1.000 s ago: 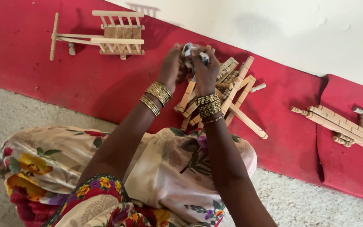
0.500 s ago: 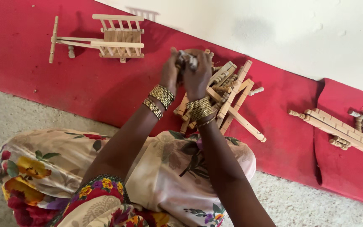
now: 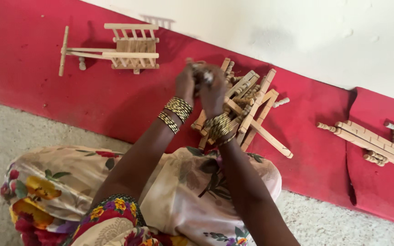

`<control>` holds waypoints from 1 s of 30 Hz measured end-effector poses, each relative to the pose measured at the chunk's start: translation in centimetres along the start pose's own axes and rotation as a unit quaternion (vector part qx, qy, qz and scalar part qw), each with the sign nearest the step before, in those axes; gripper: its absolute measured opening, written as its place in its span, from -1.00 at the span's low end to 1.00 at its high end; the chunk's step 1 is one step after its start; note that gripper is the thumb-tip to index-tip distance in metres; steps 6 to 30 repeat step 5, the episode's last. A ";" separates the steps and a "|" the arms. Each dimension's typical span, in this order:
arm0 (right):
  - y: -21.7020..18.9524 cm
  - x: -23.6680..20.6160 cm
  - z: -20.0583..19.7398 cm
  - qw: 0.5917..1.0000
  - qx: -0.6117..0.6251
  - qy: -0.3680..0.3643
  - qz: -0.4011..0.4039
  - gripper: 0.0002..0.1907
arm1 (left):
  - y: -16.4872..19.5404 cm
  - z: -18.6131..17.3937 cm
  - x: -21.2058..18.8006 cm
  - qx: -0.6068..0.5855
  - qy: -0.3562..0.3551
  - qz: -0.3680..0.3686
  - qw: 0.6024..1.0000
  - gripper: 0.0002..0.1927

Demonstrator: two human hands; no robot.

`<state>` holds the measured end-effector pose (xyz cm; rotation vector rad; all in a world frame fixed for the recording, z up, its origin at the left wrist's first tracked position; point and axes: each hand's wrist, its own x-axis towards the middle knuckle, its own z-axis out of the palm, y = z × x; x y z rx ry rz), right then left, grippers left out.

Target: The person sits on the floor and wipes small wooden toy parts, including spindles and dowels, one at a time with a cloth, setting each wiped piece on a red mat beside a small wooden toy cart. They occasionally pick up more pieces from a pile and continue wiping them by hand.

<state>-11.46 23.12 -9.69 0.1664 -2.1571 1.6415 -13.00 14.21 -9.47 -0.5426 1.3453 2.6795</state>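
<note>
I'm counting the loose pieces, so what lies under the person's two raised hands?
Under the left hand and right hand lies a pile of pale wooden slats and pegged sticks on the red cloth. The hands and wrists cover its left part, so the count is uncertain.

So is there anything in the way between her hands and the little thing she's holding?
Nothing visible. The left hand and right hand are pressed together around a small pale piece, already touching it. The pile of wooden sticks lies on the red cloth underneath, not between.

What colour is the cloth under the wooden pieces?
Red; the cloth under the wooden pieces shows in the head view.
</note>
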 end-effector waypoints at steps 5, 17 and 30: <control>0.9 0.4 -0.4 0.998 -0.042 0.026 -0.030 -0.79 | 0.8 0.9 -1.9 0.006 0.006 0.042 0.999 -0.57; 0.9 0.4 -0.4 0.998 -0.042 0.026 -0.030 -0.79 | 0.8 0.9 -1.9 0.006 0.006 0.042 0.999 -0.57; 0.9 0.4 -0.4 0.998 -0.042 0.026 -0.030 -0.79 | 0.8 0.9 -1.9 0.006 0.006 0.042 0.999 -0.57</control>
